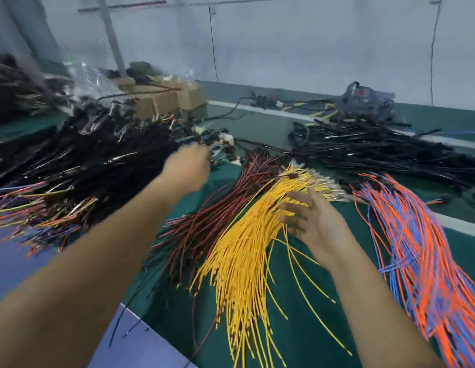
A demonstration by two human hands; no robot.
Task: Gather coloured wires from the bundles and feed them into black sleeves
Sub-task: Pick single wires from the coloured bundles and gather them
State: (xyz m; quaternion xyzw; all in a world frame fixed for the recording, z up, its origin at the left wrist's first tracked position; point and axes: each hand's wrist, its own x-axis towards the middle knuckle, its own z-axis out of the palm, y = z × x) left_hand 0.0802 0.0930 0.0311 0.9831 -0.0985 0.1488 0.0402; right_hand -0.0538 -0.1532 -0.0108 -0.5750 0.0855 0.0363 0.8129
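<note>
Right now your left hand [187, 170] reaches toward the centre of the frame, to the near edge of the big dark heap of sleeved harnesses [79, 166] filling the left side. Its fingers curl forward, but blur hides whether they grip anything, possibly a connector cluster [217, 147] just beyond them. Your right hand [310, 216] hovers right of centre over the yellow wires [244, 248], fingers spread and relaxed, holding nothing, seemingly ready to comb out a few strands. The bundles fan across the green table [297, 314] by colour, likely so each can be picked without tangling: dark red wires [217, 208] left of the yellow, orange and blue wires [422, 248] down the right edge. Loose black sleeves [364, 147] lie piled at upper right, within reach of your right hand for the feeding step.
</note>
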